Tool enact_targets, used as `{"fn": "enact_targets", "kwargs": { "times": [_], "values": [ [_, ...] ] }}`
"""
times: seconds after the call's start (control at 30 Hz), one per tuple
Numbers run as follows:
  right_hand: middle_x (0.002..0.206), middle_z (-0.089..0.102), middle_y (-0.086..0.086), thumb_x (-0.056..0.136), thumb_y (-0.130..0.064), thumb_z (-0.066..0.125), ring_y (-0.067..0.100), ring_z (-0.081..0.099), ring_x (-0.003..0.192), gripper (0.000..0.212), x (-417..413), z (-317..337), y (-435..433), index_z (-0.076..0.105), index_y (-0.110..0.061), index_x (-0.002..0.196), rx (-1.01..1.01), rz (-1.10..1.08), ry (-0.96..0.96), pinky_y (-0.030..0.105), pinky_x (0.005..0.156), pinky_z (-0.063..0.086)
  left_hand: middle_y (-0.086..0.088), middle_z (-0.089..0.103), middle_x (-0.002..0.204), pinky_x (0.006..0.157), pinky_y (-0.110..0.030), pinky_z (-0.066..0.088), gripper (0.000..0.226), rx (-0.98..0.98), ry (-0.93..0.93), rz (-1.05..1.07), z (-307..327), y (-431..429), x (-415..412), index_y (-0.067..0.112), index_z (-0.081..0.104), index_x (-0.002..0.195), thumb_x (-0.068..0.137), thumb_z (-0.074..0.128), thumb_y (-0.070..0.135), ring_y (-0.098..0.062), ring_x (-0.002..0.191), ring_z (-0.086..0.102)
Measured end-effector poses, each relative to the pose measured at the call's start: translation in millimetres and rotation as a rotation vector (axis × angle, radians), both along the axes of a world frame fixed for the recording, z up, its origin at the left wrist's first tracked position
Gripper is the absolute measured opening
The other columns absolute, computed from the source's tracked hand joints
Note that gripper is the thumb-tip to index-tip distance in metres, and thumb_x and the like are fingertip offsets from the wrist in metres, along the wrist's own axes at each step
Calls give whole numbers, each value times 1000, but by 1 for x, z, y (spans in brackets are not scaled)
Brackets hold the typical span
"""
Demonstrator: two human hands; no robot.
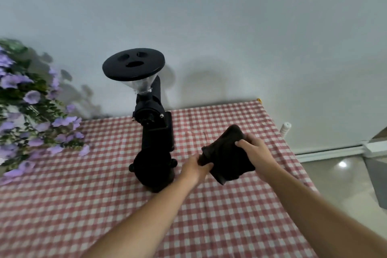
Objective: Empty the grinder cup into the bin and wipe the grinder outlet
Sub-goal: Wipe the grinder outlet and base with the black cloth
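Note:
A black coffee grinder with a round black lid and a clear hopper stands at the back of the checked table. Its black cup sits in front of its base. A dark cloth hangs above the table to the right of the cup. My left hand pinches the cloth's lower left corner, close to the cup. My right hand grips the cloth's upper right side. The grinder outlet is not clearly visible.
A red-and-white checked tablecloth covers the table. Purple flowers with green leaves crowd the left side. The table's right edge drops to a shiny floor; a small white object stands by the wall. No bin is in view.

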State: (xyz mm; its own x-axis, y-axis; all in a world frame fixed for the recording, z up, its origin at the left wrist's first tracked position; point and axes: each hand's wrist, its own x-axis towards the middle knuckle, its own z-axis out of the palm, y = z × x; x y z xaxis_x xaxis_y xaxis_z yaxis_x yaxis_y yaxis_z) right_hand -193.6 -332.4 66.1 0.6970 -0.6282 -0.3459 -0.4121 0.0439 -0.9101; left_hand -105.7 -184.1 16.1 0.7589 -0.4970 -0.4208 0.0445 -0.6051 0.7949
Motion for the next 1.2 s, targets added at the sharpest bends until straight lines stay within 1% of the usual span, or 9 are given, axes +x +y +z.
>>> {"fn": "enact_targets", "kwargs": {
  "times": [0.1,0.17,0.33,0.47,0.6,0.7,0.9,1.0,1.2],
  "values": [
    [88,64,2,91,-21,56,16,63,82,5,24,23,28,58,-19,95,-169,59,-45,27,62,50,4,60,110,70,-18,49,43,-55,-169,65,19,32,9,18,46,136,96,61,25,-8,89,60],
    [86,64,0,91,-19,57,12,62,78,5,38,31,50,58,-18,96,-259,128,-63,24,58,48,6,57,108,74,-20,51,48,-108,-353,69,27,61,17,20,41,141,97,58,22,-7,87,60],
    [89,60,-1,88,-17,58,5,56,74,5,77,26,116,55,-19,91,-447,352,-45,15,55,39,-1,45,139,101,-25,37,59,63,-831,-27,17,141,50,17,38,142,89,62,23,-16,123,47],
    [109,54,-3,87,-25,60,15,54,98,14,100,1,162,54,-19,98,-685,616,3,23,77,44,1,15,160,116,-39,26,97,280,-595,-100,-9,182,63,19,9,155,83,66,48,-18,145,21],
    [152,31,-8,90,-44,50,21,25,140,32,101,-29,180,57,-30,118,-967,905,161,41,115,22,-2,21,159,109,-45,38,103,296,-452,-167,-22,188,67,26,-3,155,84,68,49,-21,138,36],
    [157,23,-7,94,-43,43,20,17,144,42,96,-43,180,40,-35,135,-1124,962,199,41,117,14,-5,24,158,104,-42,44,103,274,-486,-178,-22,184,65,27,-9,155,88,68,43,-24,135,42],
    [151,35,-3,95,-34,45,23,31,134,59,111,-45,176,19,-23,147,-1294,974,215,39,111,26,-2,24,158,98,-40,47,98,301,-547,-183,-23,181,68,24,-9,156,92,62,44,-22,129,48],
    [143,44,-1,95,-26,45,25,36,126,51,119,-48,173,31,-22,143,-1280,981,184,36,107,29,-2,22,159,99,-41,45,94,353,-587,-211,-25,180,70,20,-8,156,94,58,46,-23,127,49],
    [121,65,0,85,-6,61,19,50,115,40,112,-53,169,62,-19,123,-970,778,-56,28,105,36,-2,30,153,93,-41,48,91,410,-613,-210,-23,177,70,23,-4,156,94,59,43,-22,118,53]
  ]
}}
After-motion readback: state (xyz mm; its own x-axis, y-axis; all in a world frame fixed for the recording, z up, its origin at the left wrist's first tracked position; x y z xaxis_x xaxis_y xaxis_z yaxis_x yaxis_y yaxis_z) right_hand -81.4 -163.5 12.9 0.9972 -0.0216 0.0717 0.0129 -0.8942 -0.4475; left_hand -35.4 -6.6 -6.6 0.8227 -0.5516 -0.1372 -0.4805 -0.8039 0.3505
